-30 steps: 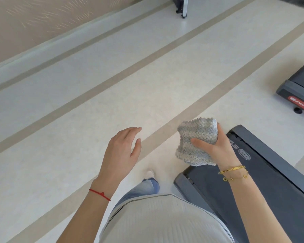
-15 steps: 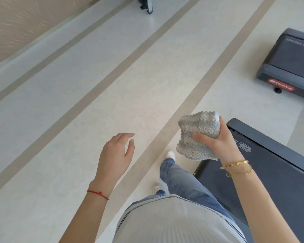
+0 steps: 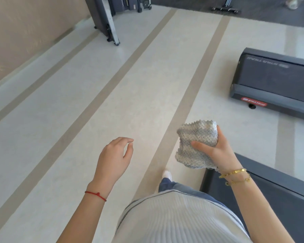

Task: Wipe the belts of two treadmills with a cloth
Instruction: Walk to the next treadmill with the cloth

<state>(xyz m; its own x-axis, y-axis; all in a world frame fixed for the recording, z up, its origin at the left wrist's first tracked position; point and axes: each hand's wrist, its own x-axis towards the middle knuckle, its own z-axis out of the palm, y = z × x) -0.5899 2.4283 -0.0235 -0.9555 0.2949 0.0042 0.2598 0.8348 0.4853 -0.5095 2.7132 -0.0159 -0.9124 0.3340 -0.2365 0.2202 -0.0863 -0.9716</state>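
My right hand grips a folded grey knitted cloth, held in the air above the floor just past the corner of the near treadmill. The near treadmill's dark belt lies at the lower right, partly behind my right forearm. A second treadmill with a dark belt and a red label on its end stands farther off at the right. My left hand hangs over the floor with loosely curled fingers and holds nothing.
A pale floor with beige stripes stretches ahead. A beige wall runs along the left. A dark machine on small wheels stands at the far left, more gym equipment at the back. My foot is on a stripe.
The view has swung onward: the second treadmill now shows much more fully at the right and the far machines have come into sight. My left fingers have curled a little. The cloth stays in my right hand.
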